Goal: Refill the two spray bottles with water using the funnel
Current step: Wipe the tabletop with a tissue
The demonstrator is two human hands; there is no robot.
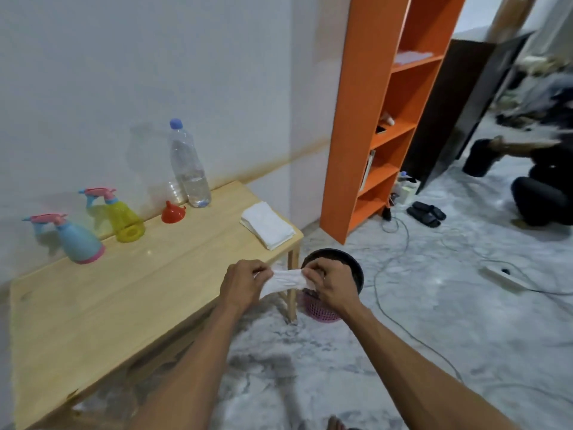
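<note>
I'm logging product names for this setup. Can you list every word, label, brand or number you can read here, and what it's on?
None can be read.
Water bottle: clear, no label visible.
Blue spray bottle and yellow spray bottle: no print visible.
Red funnel: plain.
Items on the orange shelf: too small and blurred to read.

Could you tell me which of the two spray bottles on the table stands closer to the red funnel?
The yellow spray bottle does: it stands just left of the red funnel, while the blue spray bottle stands farther left, beyond the yellow one.
</note>
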